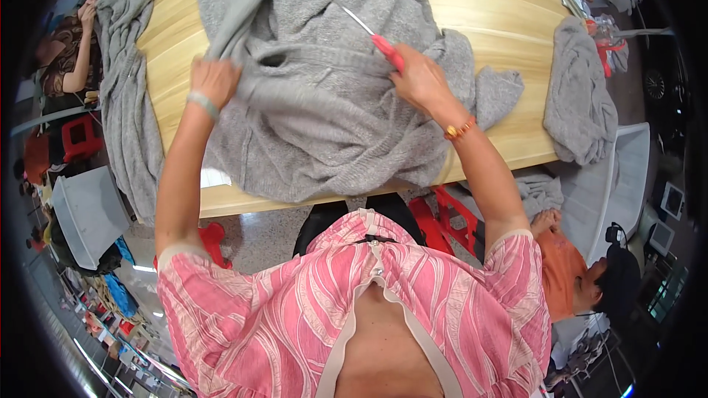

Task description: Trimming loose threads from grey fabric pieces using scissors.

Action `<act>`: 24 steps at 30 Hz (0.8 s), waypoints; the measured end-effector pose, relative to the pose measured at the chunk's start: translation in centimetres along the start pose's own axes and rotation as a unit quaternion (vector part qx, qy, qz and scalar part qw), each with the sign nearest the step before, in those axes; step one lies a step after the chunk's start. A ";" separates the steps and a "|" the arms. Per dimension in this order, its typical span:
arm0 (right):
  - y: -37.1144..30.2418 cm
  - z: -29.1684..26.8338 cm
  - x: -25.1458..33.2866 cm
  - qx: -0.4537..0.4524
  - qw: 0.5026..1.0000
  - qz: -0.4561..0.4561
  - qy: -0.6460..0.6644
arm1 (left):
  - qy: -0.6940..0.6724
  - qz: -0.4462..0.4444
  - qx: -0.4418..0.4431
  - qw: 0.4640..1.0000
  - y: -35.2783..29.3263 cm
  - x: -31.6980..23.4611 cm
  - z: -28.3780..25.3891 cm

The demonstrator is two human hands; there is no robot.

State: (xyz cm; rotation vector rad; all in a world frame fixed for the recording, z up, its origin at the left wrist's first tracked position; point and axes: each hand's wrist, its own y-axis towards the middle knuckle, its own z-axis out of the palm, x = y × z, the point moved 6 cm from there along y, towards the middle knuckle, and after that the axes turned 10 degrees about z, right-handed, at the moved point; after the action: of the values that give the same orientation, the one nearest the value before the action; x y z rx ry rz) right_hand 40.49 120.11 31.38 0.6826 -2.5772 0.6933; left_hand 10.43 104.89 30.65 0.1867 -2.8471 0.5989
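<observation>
A large grey knitted garment lies spread and bunched over a light wooden table. My left hand presses down and grips a fold of the knit near its left side. My right hand holds a red-handled tool whose thin metal tip points up and left across the fabric. A beaded bracelet sits on my right wrist and a pale band on my left wrist.
Another grey garment hangs over the table's left edge, and a third drapes over the right edge. A person in an orange top sits low at the right. Another person is at the far left. Red stools stand under the table.
</observation>
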 end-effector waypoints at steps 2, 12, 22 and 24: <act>-1.6 -2.0 -0.9 -0.071 0.997 -0.004 0.029 | 0.016 0.008 -0.025 1.000 -6.6 0.5 3.5; -7.8 -2.4 -1.1 -0.058 0.992 -0.112 0.027 | -0.821 -0.156 -0.069 0.545 -11.2 -7.5 8.0; -11.1 -3.5 -2.7 -0.112 0.988 -0.109 0.016 | -0.939 -0.251 -0.067 0.227 1.9 -11.0 7.9; -11.9 -4.6 -4.8 -0.131 0.987 -0.086 0.013 | -0.959 -0.131 -0.180 0.173 1.9 -12.0 3.6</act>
State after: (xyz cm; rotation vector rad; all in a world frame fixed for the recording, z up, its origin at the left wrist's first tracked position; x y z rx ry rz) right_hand 51.92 115.29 37.09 0.7901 -2.4870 0.2981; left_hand 21.01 106.09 23.76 -0.6562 0.6357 0.4496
